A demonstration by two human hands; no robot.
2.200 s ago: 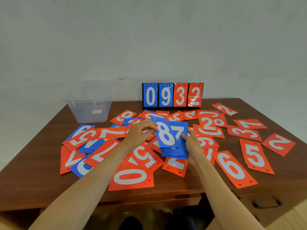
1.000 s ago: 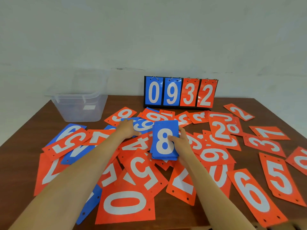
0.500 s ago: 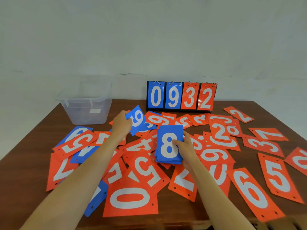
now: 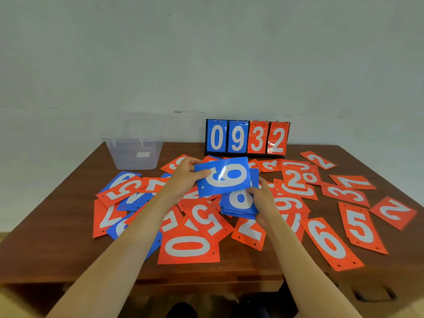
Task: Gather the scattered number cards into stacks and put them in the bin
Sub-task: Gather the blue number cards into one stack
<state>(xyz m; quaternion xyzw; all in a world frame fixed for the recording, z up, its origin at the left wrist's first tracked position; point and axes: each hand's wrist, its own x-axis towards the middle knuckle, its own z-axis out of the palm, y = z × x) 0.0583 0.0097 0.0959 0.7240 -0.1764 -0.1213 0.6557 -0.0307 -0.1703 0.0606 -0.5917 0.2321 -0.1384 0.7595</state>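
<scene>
Number cards (image 4: 296, 180) lie scattered and overlapping across the desk (image 4: 57, 237). They are mostly red, with a few blue showing at the left.

Left grip (image 4: 183, 180): holds a blue 9 (image 4: 223, 177) by its left end, thumb on the face and fingers behind. The card is turned sideways, lifted, and overlaps the upper part of the stack (image 4: 239, 203).

Right grip (image 4: 263, 198): holds the stack of blue cards by its right edge at mid-desk. The top card is an 8, half covered by the 9. Cannot tell whether the stack rests on the red cards below or is held just above them.

Bin (image 4: 135, 154): clear plastic, at the far left corner of the desk, well apart from both grips.

Scoreboard (image 4: 247, 138): stands upright at the back edge and reads 0 9 3 2, two blue and two red.

Red 0 (image 4: 189, 246): near the front edge, between the forearms. Red 6 (image 4: 330, 242) and red 5 (image 4: 360, 226): to the right.
</scene>
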